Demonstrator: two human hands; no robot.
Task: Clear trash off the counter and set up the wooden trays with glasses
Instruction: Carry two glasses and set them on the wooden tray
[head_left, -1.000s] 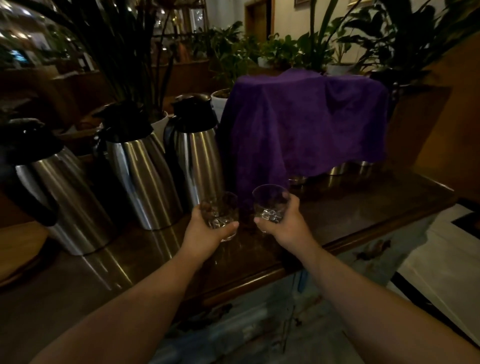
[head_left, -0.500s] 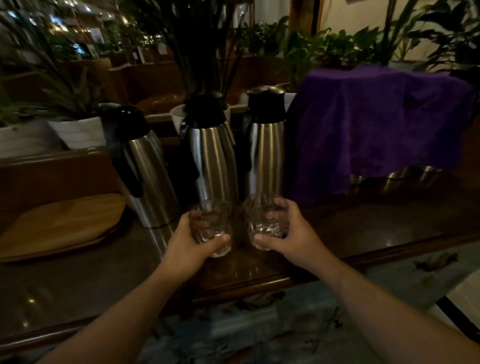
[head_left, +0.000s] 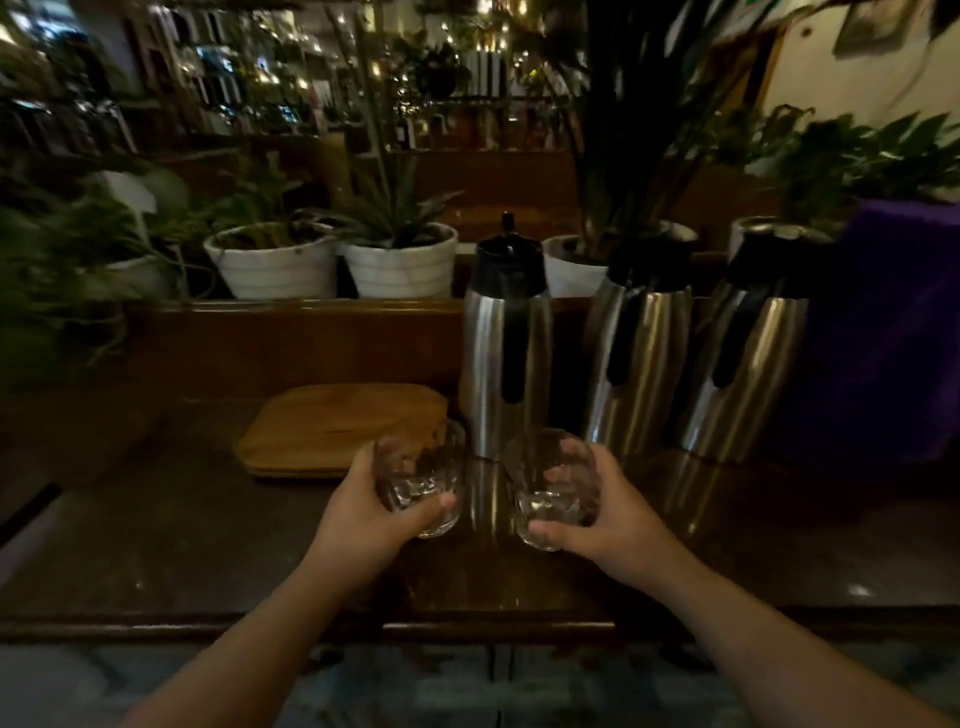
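My left hand (head_left: 363, 514) grips a clear faceted glass (head_left: 421, 467), held above the dark counter just off the near right corner of the wooden tray (head_left: 332, 426). My right hand (head_left: 608, 514) grips a second clear glass (head_left: 550, 483) beside it, in front of the leftmost steel flask. Both glasses are upright and look empty. The wooden tray lies flat on the counter with nothing on it; its near right corner is hidden behind the left glass.
Three steel vacuum flasks (head_left: 506, 353) (head_left: 639, 353) (head_left: 748, 358) with black tops stand in a row behind my hands. A purple cloth (head_left: 893, 332) drapes something at the far right. White plant pots (head_left: 272, 260) (head_left: 402, 260) line the ledge behind. The counter's front edge (head_left: 467, 626) runs below my wrists.
My view and both hands have shifted left along the counter with the glasses. The wooden tray has come into fuller view and the purple cloth has slid to the right edge.
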